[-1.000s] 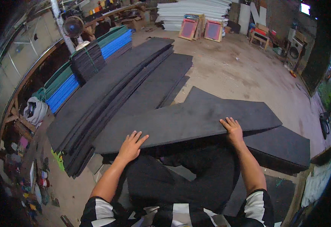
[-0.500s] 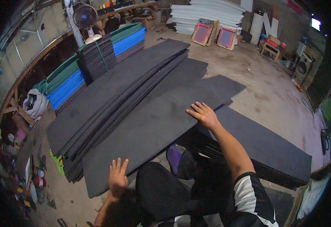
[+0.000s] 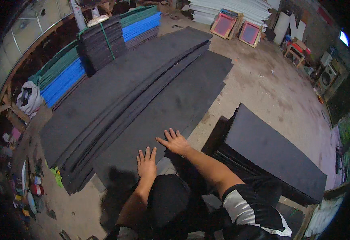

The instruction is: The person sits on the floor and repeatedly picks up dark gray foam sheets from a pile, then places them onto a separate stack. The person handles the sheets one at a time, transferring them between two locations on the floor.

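Note:
Long dark grey sheets lie in a pile running from near left to far right, with the nearer flat sheet (image 3: 179, 100) in front of a taller curved stack of sheets (image 3: 115, 84). My right hand (image 3: 176, 143) is at the near edge of the flat sheet, palm down and fingers spread. Just left of it, my left hand (image 3: 146, 165) is over the same edge with its fingers stretched out. Neither hand grips anything; whether the palms press on the sheet I cannot tell.
To the right stands another stack of dark sheets (image 3: 275, 148), with concrete floor (image 3: 259, 84) beyond. Behind the pile are blue sheets (image 3: 65, 82) and a strapped dark bundle (image 3: 103, 46). A whitish sack (image 3: 29, 100) sits at left. Framed panels (image 3: 250, 33) lean far off.
The sheet under my hands has shifted left onto the pile, and floor now shows between it and the right stack. My hands have come closer together. The view has also shifted.

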Demonstrator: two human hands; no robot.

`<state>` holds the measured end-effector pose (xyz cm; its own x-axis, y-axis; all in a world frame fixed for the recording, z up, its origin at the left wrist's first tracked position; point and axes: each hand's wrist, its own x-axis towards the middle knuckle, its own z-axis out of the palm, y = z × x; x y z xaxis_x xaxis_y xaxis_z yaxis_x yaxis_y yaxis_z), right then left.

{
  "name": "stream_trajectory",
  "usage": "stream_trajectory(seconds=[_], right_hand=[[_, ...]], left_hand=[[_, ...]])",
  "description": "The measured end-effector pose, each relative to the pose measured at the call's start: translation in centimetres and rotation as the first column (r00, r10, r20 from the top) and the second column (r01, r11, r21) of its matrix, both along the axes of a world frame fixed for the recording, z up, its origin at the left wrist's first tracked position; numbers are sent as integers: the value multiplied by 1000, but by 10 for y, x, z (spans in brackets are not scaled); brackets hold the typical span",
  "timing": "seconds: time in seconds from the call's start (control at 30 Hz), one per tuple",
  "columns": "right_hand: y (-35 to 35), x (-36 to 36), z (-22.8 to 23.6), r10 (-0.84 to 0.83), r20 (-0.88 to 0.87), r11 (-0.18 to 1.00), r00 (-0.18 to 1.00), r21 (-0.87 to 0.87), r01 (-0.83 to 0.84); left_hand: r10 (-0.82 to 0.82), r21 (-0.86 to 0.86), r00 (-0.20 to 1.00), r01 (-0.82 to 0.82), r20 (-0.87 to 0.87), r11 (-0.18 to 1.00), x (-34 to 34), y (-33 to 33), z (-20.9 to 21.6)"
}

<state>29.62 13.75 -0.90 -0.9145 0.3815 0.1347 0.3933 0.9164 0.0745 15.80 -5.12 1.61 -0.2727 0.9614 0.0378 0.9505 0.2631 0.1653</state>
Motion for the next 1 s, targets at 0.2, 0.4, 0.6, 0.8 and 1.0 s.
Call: stream_trajectory(seconds=[0.2,0.4,0.6,0.8,1.0], right_hand=[[18,0,-17,-10,46,1000,999,-9,11],[31,6,-12,-34,83,999,996,-17,35],[40,-2,-17,-41,79,999,996,-28,44],[57,29,-11,-185,177,969,967,-131,209],[46,16,-15,-244,129,962,961,-95,257]], left_hand=[[-32,47,999,32,-12,998,-10,-30,-16],[125,85,990,-130,70,988,-32,-88,-1],[568,211,812,-583,130,785,-90,-144,-82],[611,-412,-102,-823,785,391,-104,-121,-84],[422,-112,113,-873,899,474,-82,-113,-71]])
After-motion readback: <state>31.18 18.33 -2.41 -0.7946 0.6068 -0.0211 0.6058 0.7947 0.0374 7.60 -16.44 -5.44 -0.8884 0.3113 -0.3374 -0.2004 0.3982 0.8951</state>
